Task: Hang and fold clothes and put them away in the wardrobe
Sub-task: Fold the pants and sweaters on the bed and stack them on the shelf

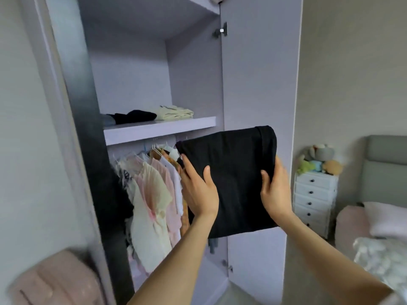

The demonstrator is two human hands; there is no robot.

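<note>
- Folded black garment (pixel 231 179), frame centre, before open wardrobe (pixel 259 84).
- Left hand (pixel 198 190), right hand (pixel 275 190): fingers curled round its side edges.
- Shelf (pixel 158 128) carries folded clothes (pixel 174 112).

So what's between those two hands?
In the head view, a folded black garment spans the gap: the left hand grips its left edge, the right hand its right edge.

The folded garment (pixel 231 179) is plain black against the pale lilac wardrobe (pixel 253 84), whose shelf (pixel 158 129) carries a black piece (pixel 134 116), a cream one (pixel 175 112) and what may be a grey-blue one, half hidden. The hanging clothes (pixel 152 190) run pink, cream, white and mustard-orange. The drawer chest (pixel 315 199) is white with dark knobs, the headboard (pixel 386 170) grey, the pillow (pixel 387 219) pale pink.
</note>
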